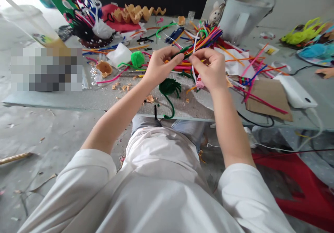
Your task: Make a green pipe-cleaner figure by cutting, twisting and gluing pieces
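Both hands are together over the middle of the table's near side. My left hand is closed in a pinch, with a dark green pipe cleaner at its fingertips. Close by, my right hand pinches a white pipe cleaner that runs up and down past the fingertips. Behind the hands lies a bundle of coloured pipe cleaners. Below them a dark green coiled pipe-cleaner shape rests at the table edge, its tail hanging toward me. A small pink coiled piece sits under my right hand.
A bright green ball and an egg-carton cup lie to the left. A plastic drink cup stands far left. A metal watering can is behind. Cardboard and a white power strip lie right.
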`<act>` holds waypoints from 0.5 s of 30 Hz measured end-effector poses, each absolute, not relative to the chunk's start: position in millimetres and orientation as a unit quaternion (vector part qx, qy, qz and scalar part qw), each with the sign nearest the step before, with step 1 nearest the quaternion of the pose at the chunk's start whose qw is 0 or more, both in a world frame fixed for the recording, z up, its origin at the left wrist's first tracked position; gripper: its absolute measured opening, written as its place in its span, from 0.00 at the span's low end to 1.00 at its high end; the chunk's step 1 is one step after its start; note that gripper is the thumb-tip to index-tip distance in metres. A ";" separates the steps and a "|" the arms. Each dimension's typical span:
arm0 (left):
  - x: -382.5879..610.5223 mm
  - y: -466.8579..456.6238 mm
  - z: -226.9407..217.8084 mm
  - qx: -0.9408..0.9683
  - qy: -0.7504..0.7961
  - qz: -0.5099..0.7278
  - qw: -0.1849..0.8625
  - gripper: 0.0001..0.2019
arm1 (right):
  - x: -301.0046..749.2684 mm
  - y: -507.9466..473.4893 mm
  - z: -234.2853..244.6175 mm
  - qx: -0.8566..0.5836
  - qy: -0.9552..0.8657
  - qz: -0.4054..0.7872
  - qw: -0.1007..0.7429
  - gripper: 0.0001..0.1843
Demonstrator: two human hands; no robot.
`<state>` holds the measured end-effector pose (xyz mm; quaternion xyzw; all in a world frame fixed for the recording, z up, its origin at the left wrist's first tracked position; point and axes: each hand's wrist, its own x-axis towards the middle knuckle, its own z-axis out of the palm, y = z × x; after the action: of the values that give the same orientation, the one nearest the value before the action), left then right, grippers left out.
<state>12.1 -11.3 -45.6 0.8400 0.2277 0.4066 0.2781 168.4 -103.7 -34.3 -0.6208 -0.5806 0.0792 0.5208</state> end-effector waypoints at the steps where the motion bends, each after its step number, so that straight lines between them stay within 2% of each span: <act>1: 12.1 -11.4 -45.4 0.840 0.226 0.408 0.277 0.22 | 169.2 -103.1 -35.6 -0.624 -0.575 0.079 0.522 0.19; 10: 15.1 -9.9 -47.2 0.845 0.226 0.408 0.263 0.17 | 167.3 -103.1 -37.9 -0.610 -0.583 0.073 0.532 0.11; 15: 16.5 -11.0 -47.1 0.836 0.196 0.418 0.296 0.15 | 174.2 -96.3 -44.2 -0.578 -0.602 0.015 0.551 0.13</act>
<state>16.5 -11.0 -47.1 0.8365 0.1960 0.4178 0.2956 174.2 -96.3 -44.2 -0.5782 -0.6019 0.0155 0.5506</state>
